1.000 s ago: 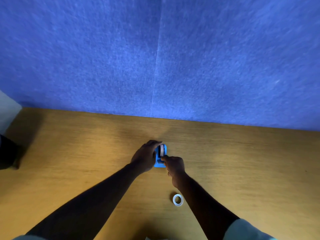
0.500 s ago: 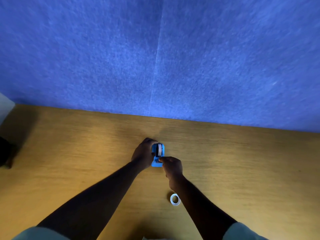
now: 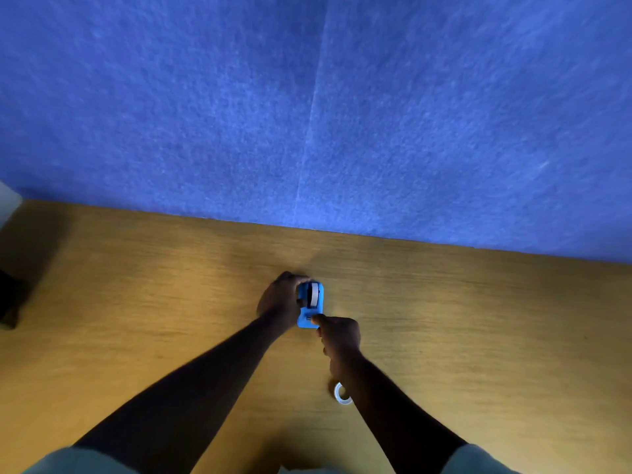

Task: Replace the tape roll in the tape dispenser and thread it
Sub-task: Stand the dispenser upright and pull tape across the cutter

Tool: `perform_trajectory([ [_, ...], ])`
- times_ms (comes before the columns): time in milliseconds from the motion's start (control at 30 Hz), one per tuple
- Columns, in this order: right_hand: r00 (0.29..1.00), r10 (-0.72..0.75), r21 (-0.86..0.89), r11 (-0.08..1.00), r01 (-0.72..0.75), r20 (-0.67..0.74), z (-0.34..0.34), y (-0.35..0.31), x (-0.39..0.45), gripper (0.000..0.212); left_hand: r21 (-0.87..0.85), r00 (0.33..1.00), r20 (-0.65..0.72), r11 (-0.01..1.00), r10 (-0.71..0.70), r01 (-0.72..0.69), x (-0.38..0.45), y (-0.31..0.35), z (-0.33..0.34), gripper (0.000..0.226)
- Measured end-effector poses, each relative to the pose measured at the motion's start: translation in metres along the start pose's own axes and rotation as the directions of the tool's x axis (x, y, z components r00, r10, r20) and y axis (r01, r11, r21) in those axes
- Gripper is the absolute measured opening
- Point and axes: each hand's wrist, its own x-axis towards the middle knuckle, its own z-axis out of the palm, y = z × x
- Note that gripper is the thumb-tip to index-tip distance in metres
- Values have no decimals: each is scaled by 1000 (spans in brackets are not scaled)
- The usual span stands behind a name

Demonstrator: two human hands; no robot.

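Dispenser: my blue tape dispenser (image 3: 309, 311) stands on the wooden counter (image 3: 478, 319), about the middle of it, its long side running from near to far.
Roll in it: a tape roll (image 3: 312, 294) sits upright in the far half of the dispenser, edge-on to me, pale with a dark side.
My left hand (image 3: 278, 299): it is at the dispenser's left side, fingers (image 3: 297, 278) curled over the far top corner and closed on the body, steadying it.
My right hand (image 3: 340, 336): it is at the near end of the dispenser, fingers (image 3: 317, 319) pressed together in a pinch right at the cutter end. Whether a strip of tape is between them I cannot tell; it is too small and blurred.
Other ring: a white tape ring (image 3: 342, 394) lies flat on the counter near me, well apart from the dispenser, partly hidden by my right forearm.
Backdrop: a blue felt wall (image 3: 307, 114) rises from the far edge of the counter.
Left edge: something dark (image 3: 8, 299) sits at the far left of the counter; I cannot make out what it is.
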Motion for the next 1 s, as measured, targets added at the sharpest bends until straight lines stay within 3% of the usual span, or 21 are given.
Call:
perform_trajectory([
  [700,999,48,-45,998,-49,-26,0,4,-5,34,29,998,2,998,-59,59,-5,7,-4,54],
  [833,1000,18,-64,998,-18,-10,-2,6,-6,36,-43,996,76,998,-50,53,-4,0,-3,60],
  [1000,1000,-19,-92,996,18,-12,-1,10,-5,35,-140,972,220,984,-81,114,-4,-10,-2,86],
])
